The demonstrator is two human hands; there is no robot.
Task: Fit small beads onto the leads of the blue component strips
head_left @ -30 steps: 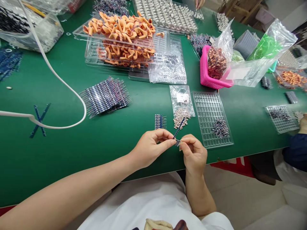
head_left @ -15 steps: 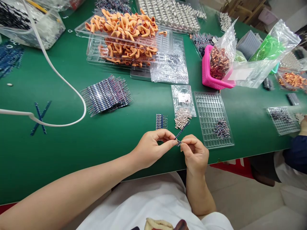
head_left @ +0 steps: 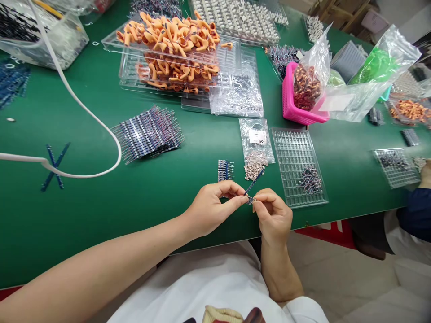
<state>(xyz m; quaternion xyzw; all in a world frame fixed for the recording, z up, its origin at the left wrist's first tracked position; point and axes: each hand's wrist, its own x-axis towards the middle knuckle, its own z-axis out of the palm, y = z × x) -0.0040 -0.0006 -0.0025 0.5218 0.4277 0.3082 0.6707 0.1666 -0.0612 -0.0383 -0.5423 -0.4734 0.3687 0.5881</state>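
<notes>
My left hand [head_left: 218, 207] is closed in a pinch on a narrow dark-blue circuit board strip [head_left: 255, 181], which slants up and to the right. At the strip's near end, my right hand [head_left: 273, 215] pinches finger and thumb together; what lies between them is too small to make out. Just beyond the strip, a pile of small round pale metallic parts [head_left: 255, 166] spills from a labelled clear bag [head_left: 257, 137]. Beside my left fingers lies a small row of blue boards with wire leads [head_left: 225, 170].
A clear compartment tray [head_left: 292, 152] with a heap of small wired parts [head_left: 310, 180] lies right. Stacked boards [head_left: 150, 134] lie left, near a white cable [head_left: 101, 121]. Orange earpiece-like shells [head_left: 178, 36] fill trays behind. A pink basket [head_left: 299, 114] and a co-worker's sleeve [head_left: 419, 213] are right.
Both hands keep almost the same place and pinch. The strip's far end has tilted slightly down and left. The whole view has shifted a little.
</notes>
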